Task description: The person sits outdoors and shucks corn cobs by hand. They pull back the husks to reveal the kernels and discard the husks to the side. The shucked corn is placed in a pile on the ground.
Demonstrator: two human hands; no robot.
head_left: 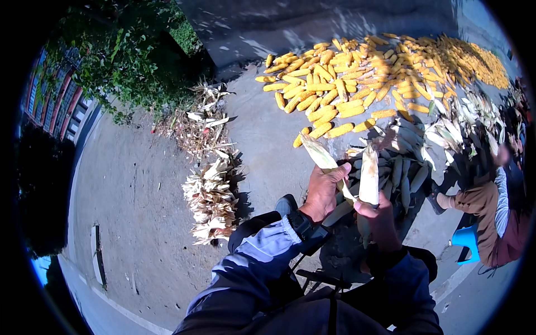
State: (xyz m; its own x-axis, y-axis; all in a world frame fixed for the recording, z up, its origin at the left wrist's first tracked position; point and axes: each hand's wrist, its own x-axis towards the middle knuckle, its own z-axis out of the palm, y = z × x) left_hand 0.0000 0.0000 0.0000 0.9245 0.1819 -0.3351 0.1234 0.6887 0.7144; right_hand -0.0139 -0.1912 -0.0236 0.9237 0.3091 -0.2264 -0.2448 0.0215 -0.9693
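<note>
My left hand (pixel 325 192) grips a pale, greenish husk (pixel 317 152) that slants up to the upper left. My right hand (pixel 377 215) is closed round the lower end of an upright, pale husked corn ear (pixel 369 173), and the husk in my left hand reaches down toward it. Beneath and behind both hands lies a heap of corn in pale husks (pixel 405 173), partly in shadow; its lower part is hidden by my arms.
Many bare yellow cobs (pixel 340 106) spread before a grey wall (pixel 307 19). Discarded husks (pixel 209 204) lie at left beside grey paving (pixel 123 212), near leafy branches (pixel 106 61). At right a seated person (pixel 480 204) is by a blue plastic stool (pixel 466 243).
</note>
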